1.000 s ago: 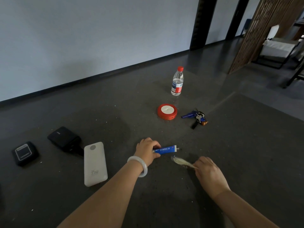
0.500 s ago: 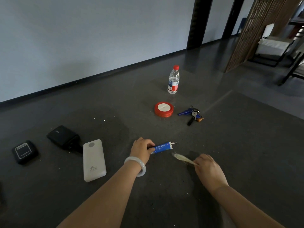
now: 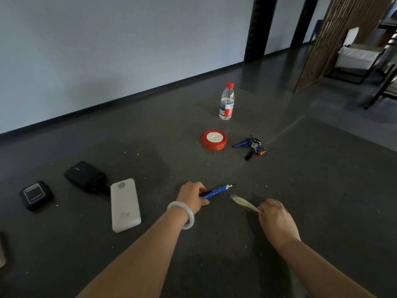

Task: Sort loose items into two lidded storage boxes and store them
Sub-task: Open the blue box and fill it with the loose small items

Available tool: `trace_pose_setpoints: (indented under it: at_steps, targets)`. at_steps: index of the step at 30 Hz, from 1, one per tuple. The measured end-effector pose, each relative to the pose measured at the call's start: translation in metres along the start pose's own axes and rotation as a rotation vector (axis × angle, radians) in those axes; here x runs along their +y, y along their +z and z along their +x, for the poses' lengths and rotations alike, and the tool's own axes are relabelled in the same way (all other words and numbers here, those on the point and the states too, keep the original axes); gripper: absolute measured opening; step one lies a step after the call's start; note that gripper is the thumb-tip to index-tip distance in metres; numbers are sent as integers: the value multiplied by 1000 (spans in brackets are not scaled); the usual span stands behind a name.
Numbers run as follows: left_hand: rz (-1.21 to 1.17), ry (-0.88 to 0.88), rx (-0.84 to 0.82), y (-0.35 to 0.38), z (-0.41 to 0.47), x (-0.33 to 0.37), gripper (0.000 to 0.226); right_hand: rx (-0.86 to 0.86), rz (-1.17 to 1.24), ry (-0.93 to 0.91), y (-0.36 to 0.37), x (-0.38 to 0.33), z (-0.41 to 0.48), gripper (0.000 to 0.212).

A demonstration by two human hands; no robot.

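My left hand (image 3: 193, 196), with a white bangle on the wrist, grips the near end of a small blue tube (image 3: 217, 191) just above the dark floor. My right hand (image 3: 276, 220) pinches the end of a pale, clear plastic item (image 3: 243, 203) that points toward the tube's tip. A white power bank (image 3: 125, 204) lies flat to the left of my left arm. A black pouch (image 3: 84, 175) and a small black case (image 3: 36, 195) lie further left. No storage box is in view.
A red ribbon spool (image 3: 214, 139) and a bunch of keys (image 3: 251, 146) lie further out, with an upright water bottle (image 3: 226, 102) behind them. A wall runs along the back. A wooden slat screen (image 3: 335, 37) and chairs (image 3: 356, 54) stand at far right.
Both hands lifted their items slightly off the floor; the blue tube now tilts upward at its tip. The camera view shifted a little; the other objects stayed put.
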State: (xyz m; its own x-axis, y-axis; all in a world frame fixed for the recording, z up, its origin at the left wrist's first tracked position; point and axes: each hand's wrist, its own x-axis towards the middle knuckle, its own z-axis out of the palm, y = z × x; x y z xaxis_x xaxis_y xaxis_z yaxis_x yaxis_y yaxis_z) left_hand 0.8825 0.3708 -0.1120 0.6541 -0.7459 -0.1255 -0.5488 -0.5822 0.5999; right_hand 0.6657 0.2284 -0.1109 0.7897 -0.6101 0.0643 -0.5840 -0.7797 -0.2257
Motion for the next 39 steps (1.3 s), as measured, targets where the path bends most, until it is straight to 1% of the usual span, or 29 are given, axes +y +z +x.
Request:
trace_pose_setpoints:
  at_steps: [8, 14, 20, 23, 30, 33, 36, 39]
  targets:
    - [32, 97, 102, 6, -9, 4, 26, 18, 15, 25, 2, 2, -1, 19]
    - [-91, 69, 115, 5, -12, 6, 22, 8, 31, 33, 1, 6, -2, 20]
    - [-184, 33, 117, 16, -12, 16, 22, 7, 80, 98, -4, 16, -3, 19]
    - [-193, 56, 121, 21, -12, 29, 23, 5, 95, 122, -6, 23, -7, 19]
    - [-139, 119, 137, 30, -25, 63, 23, -21, 162, 111, -18, 49, -35, 19]
    - [-116, 146, 110, 36, -37, 82, 23, -44, 184, 114, -35, 67, -57, 16]
    - [-104, 179, 84, 45, -51, 108, 23, 1, 170, 136, -61, 94, -81, 15]
    - [-133, 230, 39, 58, -66, 143, 24, 109, 147, 172, -97, 125, -106, 15]
